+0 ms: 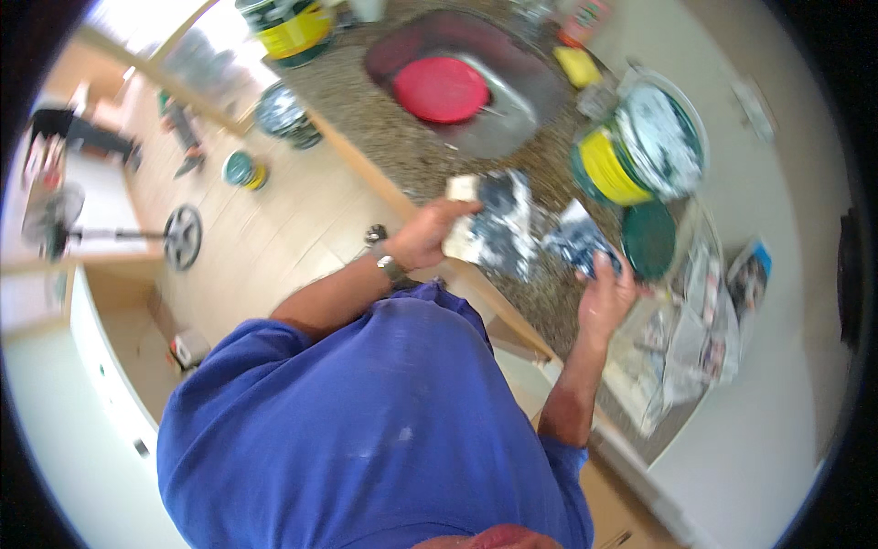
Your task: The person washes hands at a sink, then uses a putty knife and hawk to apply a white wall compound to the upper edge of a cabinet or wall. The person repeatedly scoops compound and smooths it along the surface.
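Note:
My left hand (426, 234) grips the edge of a flat, cream-coloured rectangular sheet (502, 224) smeared with dark grey and white. The sheet is held over the front edge of the granite counter (540, 306). In my right hand (604, 297) the fingers close round a crumpled, dark-and-white smeared wad (576, 240), paper or cloth; blur hides which. The wad is just right of the sheet. Beyond my right hand a green round lid (649, 240) lies on the counter, beside a green bucket with a yellow label (611, 166) whose top is coated in white.
A red basin (442, 90) sits in the steel sink (530, 101). Near the wall are a yellow sponge (577, 67) and crumpled newspaper (700, 320). Another labelled bucket (297, 35) stands at the counter's far left. A fan (57, 218), more buckets and people's legs show on the left.

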`<state>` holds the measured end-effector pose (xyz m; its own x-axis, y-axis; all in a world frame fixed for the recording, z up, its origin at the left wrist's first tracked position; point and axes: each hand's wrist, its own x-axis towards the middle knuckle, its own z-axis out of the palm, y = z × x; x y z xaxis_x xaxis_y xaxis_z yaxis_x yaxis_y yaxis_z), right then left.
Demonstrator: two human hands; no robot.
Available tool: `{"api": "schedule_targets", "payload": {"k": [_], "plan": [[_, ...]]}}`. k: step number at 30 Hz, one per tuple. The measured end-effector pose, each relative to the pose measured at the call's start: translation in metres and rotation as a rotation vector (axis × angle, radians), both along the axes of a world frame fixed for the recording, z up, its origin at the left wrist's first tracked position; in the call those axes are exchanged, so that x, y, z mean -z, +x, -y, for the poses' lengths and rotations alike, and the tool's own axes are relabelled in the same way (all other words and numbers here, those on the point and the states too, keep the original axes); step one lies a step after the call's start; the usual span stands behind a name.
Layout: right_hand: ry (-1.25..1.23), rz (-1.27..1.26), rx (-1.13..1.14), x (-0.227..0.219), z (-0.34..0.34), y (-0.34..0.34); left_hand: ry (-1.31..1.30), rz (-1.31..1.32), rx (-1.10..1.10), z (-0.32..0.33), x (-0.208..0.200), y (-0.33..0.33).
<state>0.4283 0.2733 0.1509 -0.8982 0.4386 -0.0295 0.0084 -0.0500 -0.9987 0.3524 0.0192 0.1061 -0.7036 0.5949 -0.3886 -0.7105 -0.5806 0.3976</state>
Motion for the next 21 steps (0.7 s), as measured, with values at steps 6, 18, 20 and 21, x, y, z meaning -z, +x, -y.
{"api": "schedule_targets", "payload": {"k": [6, 18, 20, 21], "plan": [[-0.571, 0.274, -0.226, 0.013, 0.021, -0.025, 0.088, -0.046, 0.130, -0.002, -0.008, 0.005], [-0.345, -0.030, 0.074, 0.004, 0.033, -0.013, 0.195, -0.101, -0.024, 0.090, -0.012, 0.000], [-0.577, -0.054, 0.090, 0.015, 0.044, -0.013, 0.221, -0.088, -0.073, 0.117, -0.014, 0.005], [-0.696, -0.057, 0.101, 0.026, 0.047, -0.011, 0.240, -0.076, -0.095, 0.131, -0.014, 0.009]]}}
